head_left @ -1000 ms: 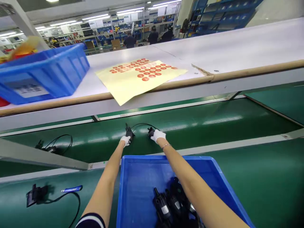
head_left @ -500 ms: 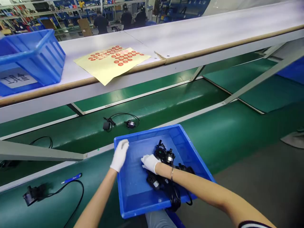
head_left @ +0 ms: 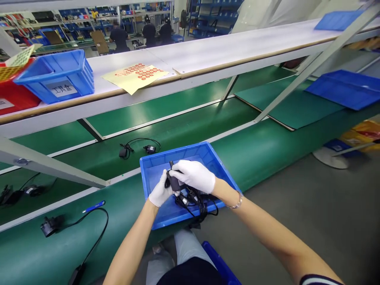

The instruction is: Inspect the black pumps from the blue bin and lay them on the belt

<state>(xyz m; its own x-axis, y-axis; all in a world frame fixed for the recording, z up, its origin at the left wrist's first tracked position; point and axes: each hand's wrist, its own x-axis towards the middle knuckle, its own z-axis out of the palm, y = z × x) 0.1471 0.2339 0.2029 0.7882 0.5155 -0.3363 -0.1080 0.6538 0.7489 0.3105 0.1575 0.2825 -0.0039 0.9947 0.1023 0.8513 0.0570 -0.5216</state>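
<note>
A blue tray [head_left: 218,154] rests at the front edge of the green surface. Above it, my white-gloved left hand [head_left: 161,190] and right hand [head_left: 194,175] are both closed on one black device [head_left: 174,183]. My left fingers grip its left side, and my right fingers wrap over its top and right. Below my right hand, more black devices with coiled cables [head_left: 202,208] lie in the tray, some cable hanging over its front rim. On the left of the green surface are a black device [head_left: 51,225] with a cable and a blue pen-like tool [head_left: 94,206].
A white shelf [head_left: 208,55] crosses above, carrying a blue bin [head_left: 65,75], a red bin [head_left: 22,95] and yellow sticker sheets [head_left: 130,82]. Slanted metal supports [head_left: 59,166] stand left and right. Another black device [head_left: 150,149] lies behind the tray. People sit in the background.
Both hands have come together over the tray, and a black device is now held up between them. My left hand has left the tray's left rim area. The camera view has shifted.
</note>
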